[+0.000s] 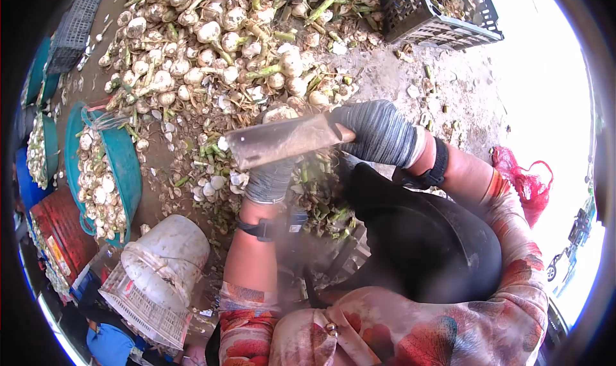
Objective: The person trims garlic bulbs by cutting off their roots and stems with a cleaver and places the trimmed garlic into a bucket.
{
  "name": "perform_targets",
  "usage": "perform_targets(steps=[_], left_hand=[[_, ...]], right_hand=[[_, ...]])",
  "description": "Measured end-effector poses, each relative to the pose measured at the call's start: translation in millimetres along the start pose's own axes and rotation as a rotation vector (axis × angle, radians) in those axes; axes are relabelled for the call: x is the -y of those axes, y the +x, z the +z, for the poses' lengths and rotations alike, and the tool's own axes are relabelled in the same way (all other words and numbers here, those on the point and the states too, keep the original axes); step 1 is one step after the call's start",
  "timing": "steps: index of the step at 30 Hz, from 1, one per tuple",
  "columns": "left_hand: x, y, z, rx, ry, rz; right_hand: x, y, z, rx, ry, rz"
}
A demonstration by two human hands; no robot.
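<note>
My right hand (378, 131), in a grey glove, is closed round the wooden handle of a wide cleaver (282, 140). The blade points left and lies across the view above my left hand (269, 178). That hand is gloved too, and the blade covers its fingers. A garlic bulb (281, 113) shows just beyond the blade; whether my left fingers touch it cannot be made out. A large heap of garlic bulbs with stems (212, 32) spreads in front of both hands. Cut green stems (212, 149) and loose peelings lie below and left of the blade.
A teal tub (131, 180) of garlic stands at the left, with a white bucket (170, 257) on a white crate (144, 308) below it. A black crate (443, 19) is at the upper right, a red net bag (529, 183) at the right. Part of another person (109, 345) shows lower left.
</note>
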State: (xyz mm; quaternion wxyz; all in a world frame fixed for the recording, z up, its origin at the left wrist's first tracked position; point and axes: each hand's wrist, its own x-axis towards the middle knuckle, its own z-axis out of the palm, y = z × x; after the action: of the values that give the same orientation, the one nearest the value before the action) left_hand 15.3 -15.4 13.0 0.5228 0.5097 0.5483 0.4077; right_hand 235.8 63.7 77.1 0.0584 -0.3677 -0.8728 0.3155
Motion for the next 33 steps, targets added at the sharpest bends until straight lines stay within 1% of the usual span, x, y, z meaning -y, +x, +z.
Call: perform_targets(steps=[1, 3, 6, 8, 10, 11, 13, 14, 16, 17, 18, 19, 20, 21, 22, 23, 24, 26, 27, 28, 29, 30, 32, 33], left_hand=[[5.8, -4.6, 0.9, -0.008, -0.023, 0.000], [17.2, -14.2, 2.7, -0.023, -0.069, 0.000], [30.7, -20.6, -11.0, 0.070, 0.484, 0.116], [29.6, -26.2, -11.5, 0.031, 0.463, 0.106], [35.0, -29.6, -6.5, -0.008, 0.439, 0.093], [42.1, -27.6, -1.0, -0.077, 0.489, 0.184], [53.0, -26.6, 2.5, -0.139, 0.537, 0.277], [52.0, -25.5, 2.6, -0.093, 0.500, 0.239], [8.9, -12.9, 11.9, -0.189, 0.047, 0.123], [-17.6, -11.9, 14.4, -0.256, 0.103, -0.033], [-41.1, -15.3, 12.0, -0.316, 0.066, -0.020], [-55.4, -23.5, 7.8, -0.375, 0.032, -0.014], [-66.0, -22.5, -19.9, -0.477, 0.022, -0.023], [-76.2, -21.4, -47.5, -0.580, 0.011, -0.030], [-77.7, -14.8, -95.4, -0.760, 0.171, 0.084], [-54.0, -14.9, -179.6, -0.749, -0.160, 0.256], [-77.6, -12.9, -209.9, -0.831, -0.587, 0.298], [-78.5, -8.0, -242.3, -0.992, -0.659, 0.231], [-78.9, 7.5, -234.0, -1.118, -0.661, 0.182], [-48.7, 25.0, -220.6, -0.916, -0.377, 0.139], [-17.3, 46.2, -204.0, -0.707, -0.098, 0.097], [-40.1, 67.4, -133.2, -0.637, -0.094, 0.015], [-11.9, 107.0, -51.4, -0.284, 0.225, 0.031], [2.0, 125.4, -25.6, -0.183, 0.642, 0.050]], right_hand=[[3.2, -1.9, -2.5, 0.001, -0.003, 0.006], [8.1, -2.1, -3.1, -0.010, 0.029, -0.065], [13.3, -3.5, -3.8, 0.015, 0.034, -0.059], [15.9, -3.9, -2.9, 0.044, 0.031, -0.063], [14.8, -5.8, 3.2, 0.015, 0.016, -0.095], [13.7, -4.4, 5.7, 0.016, 0.014, -0.096], [9.0, -1.4, 12.8, 0.065, -0.028, -0.044], [1.2, -1.2, 18.8, 0.063, -0.028, -0.042], [-24.8, 0.0, 32.3, 0.102, -0.126, 0.084], [-41.5, 7.2, 32.8, 0.160, -0.103, 0.377], [-74.3, 0.5, 31.5, 0.109, -0.165, 0.361], [-113.1, -8.9, 47.5, 0.069, -0.156, 0.451], [-132.0, -20.5, 49.5, 0.036, -0.279, 0.492], [-127.9, -27.0, 34.8, 0.067, -0.286, 0.551], [-125.5, -34.3, 30.1, 0.003, -0.244, 0.579], [-125.0, -39.7, 27.9, -0.065, -0.202, 0.607], [-125.6, -42.6, 27.6, -0.134, -0.186, 0.613], [-124.0, -42.7, 30.1, -0.180, -0.149, 0.653], [-120.2, -39.1, 28.2, -0.225, -0.116, 0.684], [-114.8, -36.2, 26.2, -0.217, -0.010, 0.724], [-120.3, -36.1, 34.7, -0.263, 0.057, 0.678], [-114.4, -33.0, 32.3, -0.247, 0.094, 0.685], [-101.2, -25.4, 28.5, -0.222, 0.150, 0.669], [-98.2, -23.4, 29.3, -0.239, 0.169, 0.660]])
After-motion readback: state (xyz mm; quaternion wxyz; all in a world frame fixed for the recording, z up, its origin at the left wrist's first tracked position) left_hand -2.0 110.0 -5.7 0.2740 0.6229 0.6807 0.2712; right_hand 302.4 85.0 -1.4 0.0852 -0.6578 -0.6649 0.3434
